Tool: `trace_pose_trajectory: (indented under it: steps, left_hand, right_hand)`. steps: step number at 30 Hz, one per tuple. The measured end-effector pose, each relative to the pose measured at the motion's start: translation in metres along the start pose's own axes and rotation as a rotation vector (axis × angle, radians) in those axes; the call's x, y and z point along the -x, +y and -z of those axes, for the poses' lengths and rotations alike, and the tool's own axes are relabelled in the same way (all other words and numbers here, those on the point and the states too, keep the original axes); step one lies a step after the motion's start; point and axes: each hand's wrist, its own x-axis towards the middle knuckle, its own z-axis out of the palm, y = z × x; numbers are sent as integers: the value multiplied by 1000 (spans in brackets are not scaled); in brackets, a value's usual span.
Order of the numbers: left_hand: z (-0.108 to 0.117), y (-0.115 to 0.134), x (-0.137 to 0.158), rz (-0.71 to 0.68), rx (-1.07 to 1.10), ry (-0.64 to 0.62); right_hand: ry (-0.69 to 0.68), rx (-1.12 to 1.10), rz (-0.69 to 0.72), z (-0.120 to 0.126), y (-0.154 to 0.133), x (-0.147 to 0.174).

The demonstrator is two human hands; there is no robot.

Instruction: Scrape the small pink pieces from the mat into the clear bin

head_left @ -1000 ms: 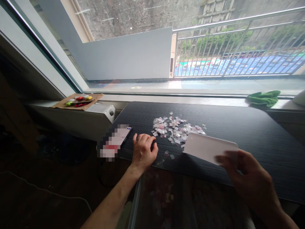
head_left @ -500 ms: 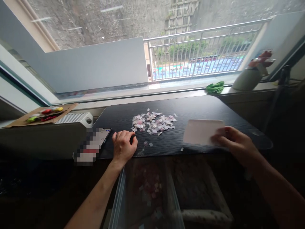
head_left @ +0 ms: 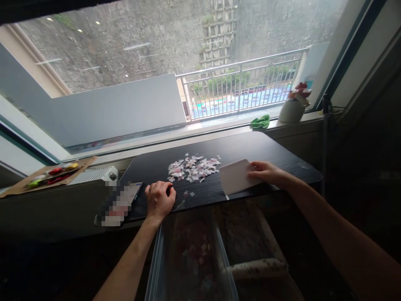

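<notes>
My right hand (head_left: 263,171) pinches a flat white plastic scraper (head_left: 236,179) with rounded corners. The scraper is tilted over the black table (head_left: 250,146), its lower edge by a small pale paper scrap (head_left: 227,197) near the table's front edge. Left of it lies a loose heap of small paper scraps (head_left: 196,168), mostly white and pinkish. Loosely curled, my left hand (head_left: 160,198) rests on the front left of the table, with nothing visible in it. A few stray scraps (head_left: 189,194) lie just right of that hand.
Below the front edge stands a clear plastic bin (head_left: 224,246) with scraps inside. A phone (head_left: 133,194), partly blurred out, lies at the table's left. Behind are a radiator (head_left: 94,174), a green cloth (head_left: 260,121) and a pale spray bottle (head_left: 292,109) on the sill.
My right hand has brought the scraper leftward, closer to the heap and down to the stray scrap. My left hand stays in place on the table. The camera view has shifted.
</notes>
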Motion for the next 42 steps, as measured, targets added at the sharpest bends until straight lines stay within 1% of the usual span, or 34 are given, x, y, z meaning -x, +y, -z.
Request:
trace_pose_trajectory:
  steps: [4,11,17,20,21,23,27,30,32,34,36,40,42]
  left_hand:
    - [0,-1,0,3,7,2]
    - [-1,0,0,5,12,6]
    - [-1,1,0,8,23,9]
    - [-2,1,1,7,28,21]
    - [-2,1,1,10,26,25]
    - [-2,2,1,16,22,25]
    - [-1,5,2,36,22,-3]
    - [-1,7,2,47,26,-7]
    - [-2,7,2,53,33,-3]
    - [-2,8,2,53,41,-1]
    - [-3,8,2,53,48,2]
    - [-3,8,2,52,60,1]
    - [-3,8,3,54,61,-2]
  right_hand:
    - [-26,-24,-13,3,1,1]
    - [-52,1,-39,2,-12,15]
    - [-73,12,0,11,-15,22]
    - [-44,19,58,9,-12,18]
    - [-24,17,82,4,-11,15]
    - [7,-4,116,-14,-9,9]
    - [-14,-35,119,-66,-12,-4]
    - [18,7,118,-92,-17,-7]
    - [-13,16,90,-99,-20,-5]
    - [-83,0,55,-100,-22,-3]
    - [-109,-13,56,-102,-25,-3]
    - [-36,21,131,-110,-29,-12]
    - [-25,45,138,-115,-30,-16]
